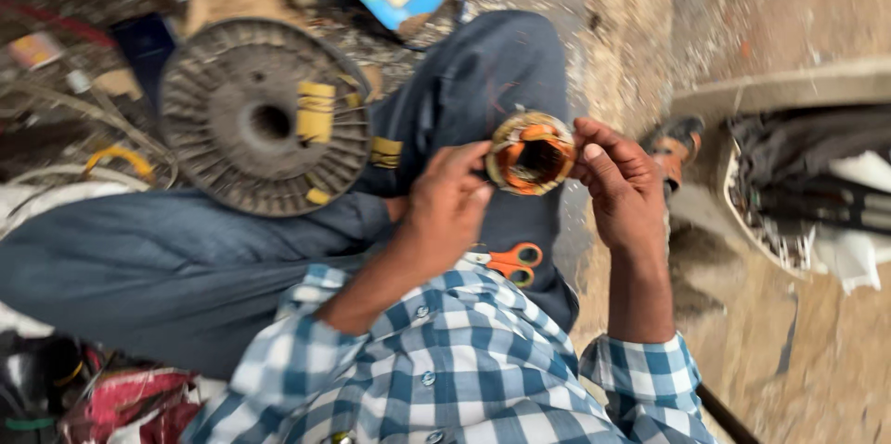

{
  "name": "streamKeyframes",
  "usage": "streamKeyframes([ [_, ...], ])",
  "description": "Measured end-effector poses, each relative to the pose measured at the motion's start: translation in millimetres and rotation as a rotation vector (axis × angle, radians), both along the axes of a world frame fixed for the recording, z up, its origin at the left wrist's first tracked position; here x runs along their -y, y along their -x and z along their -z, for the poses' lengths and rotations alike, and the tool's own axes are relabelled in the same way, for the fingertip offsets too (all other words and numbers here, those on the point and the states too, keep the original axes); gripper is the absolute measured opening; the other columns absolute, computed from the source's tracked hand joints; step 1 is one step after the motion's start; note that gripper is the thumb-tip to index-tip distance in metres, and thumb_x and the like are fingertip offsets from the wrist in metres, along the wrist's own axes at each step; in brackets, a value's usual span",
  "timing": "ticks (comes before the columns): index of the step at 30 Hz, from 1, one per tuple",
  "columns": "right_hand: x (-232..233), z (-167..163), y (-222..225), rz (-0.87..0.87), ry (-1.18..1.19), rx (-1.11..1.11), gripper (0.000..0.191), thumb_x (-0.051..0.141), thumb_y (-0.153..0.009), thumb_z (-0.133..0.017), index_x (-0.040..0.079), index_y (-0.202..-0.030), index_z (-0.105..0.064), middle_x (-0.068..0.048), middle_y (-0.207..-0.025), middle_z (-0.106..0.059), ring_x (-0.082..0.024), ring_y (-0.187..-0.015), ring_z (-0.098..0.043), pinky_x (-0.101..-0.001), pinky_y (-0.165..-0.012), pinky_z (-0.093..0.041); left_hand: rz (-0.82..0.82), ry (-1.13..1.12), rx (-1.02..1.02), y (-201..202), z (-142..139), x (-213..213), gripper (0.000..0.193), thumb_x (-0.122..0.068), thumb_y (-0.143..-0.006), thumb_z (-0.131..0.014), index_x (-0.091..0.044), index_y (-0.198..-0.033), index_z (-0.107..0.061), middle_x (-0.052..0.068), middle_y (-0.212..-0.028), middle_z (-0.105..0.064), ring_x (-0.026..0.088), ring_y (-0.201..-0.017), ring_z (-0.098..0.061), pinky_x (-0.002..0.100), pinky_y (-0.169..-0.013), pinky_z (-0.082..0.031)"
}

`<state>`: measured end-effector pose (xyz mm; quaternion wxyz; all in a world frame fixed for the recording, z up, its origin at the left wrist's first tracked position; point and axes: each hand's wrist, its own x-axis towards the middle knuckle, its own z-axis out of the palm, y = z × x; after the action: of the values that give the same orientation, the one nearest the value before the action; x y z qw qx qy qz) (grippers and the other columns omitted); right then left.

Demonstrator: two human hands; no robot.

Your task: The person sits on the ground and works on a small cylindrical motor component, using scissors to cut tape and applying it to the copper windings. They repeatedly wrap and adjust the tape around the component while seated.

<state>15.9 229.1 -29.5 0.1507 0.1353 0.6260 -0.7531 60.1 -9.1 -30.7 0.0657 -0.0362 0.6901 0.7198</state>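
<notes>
Over your knee, both hands, left [445,207] and right [620,189], grip the orange coil [531,154]; scissors [509,261] lie on your lap, spool [264,117] beside.

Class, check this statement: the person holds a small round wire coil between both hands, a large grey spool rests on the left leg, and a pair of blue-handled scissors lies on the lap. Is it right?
Not quite. The scissors have orange handles, not blue; the head view shows this. The rest stands: the left hand and right hand hold the small round coil, and the grey spool rests on the left leg.
</notes>
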Motion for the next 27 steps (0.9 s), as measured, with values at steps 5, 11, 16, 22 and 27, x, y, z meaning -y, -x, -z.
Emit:
streamKeyframes([
  [5,-3.7,4.9,-0.7,-0.048,-0.180,0.021,0.030,0.001,-0.102,-0.063,-0.008,-0.131,-0.064,-0.011,-0.111,-0.072,-0.015,-0.094,-0.069,-0.0304,-0.085,-0.056,-0.080,0.105,-0.025,9.3,12.9,-4.8,0.034,-0.003,-0.094,-0.059,0.001,-0.128,-0.063,0.017,-0.109,-0.063,0.024,-0.089,-0.072,0.033,-0.078,-0.061],
  [11,12.1,8.7,-40.2,-0.029,0.044,0.062,0.037,-0.008,-0.097,-0.063,-0.004,-0.133,-0.057,-0.010,-0.100,-0.067,-0.018,-0.085,-0.069,-0.0385,-0.083,-0.063,0.157,0.325,-0.106,47.2,9.2,18.8,0.026,-0.009,-0.098,-0.062,-0.004,-0.122,-0.071,0.016,-0.107,-0.067,0.029,-0.095,-0.070,0.040,-0.088,-0.057],
  [16,16.6,18.9,-49.5,0.015,-0.058,0.146,0.030,-0.006,-0.094,-0.063,-0.003,-0.124,-0.059,-0.011,-0.099,-0.072,-0.020,-0.083,-0.072,-0.0353,-0.078,-0.061,0.191,0.289,-0.221,46.8,-0.9,62.4,0.040,-0.005,-0.084,-0.066,-0.004,-0.124,-0.070,0.017,-0.115,-0.066,0.028,-0.095,-0.068,0.039,-0.088,-0.056],
  [22,1.9,-9.6,-59.0,-0.396,-0.470,-0.056,0.014,0.005,-0.098,-0.076,-0.004,-0.105,-0.068,-0.011,-0.087,-0.071,-0.020,-0.078,-0.068,-0.0344,-0.074,-0.057,-0.077,1.006,-0.233,32.4,-8.4,166.3,0.042,-0.002,-0.088,-0.074,-0.009,-0.128,-0.072,0.013,-0.122,-0.061,0.029,-0.117,-0.057,0.047,-0.106,-0.045],
  [27,25.0,-44.9,-73.9,-0.977,-0.985,-0.622,0.034,0.015,-0.080,-0.077,0.016,-0.114,-0.071,-0.009,-0.114,-0.071,-0.029,-0.094,-0.070,-0.0358,-0.079,-0.057,-0.023,0.939,-0.163,29.0,-4.2,174.2,0.049,-0.007,-0.083,-0.079,-0.009,-0.131,-0.070,0.015,-0.116,-0.053,0.035,-0.114,-0.053,0.049,-0.098,-0.048],
])
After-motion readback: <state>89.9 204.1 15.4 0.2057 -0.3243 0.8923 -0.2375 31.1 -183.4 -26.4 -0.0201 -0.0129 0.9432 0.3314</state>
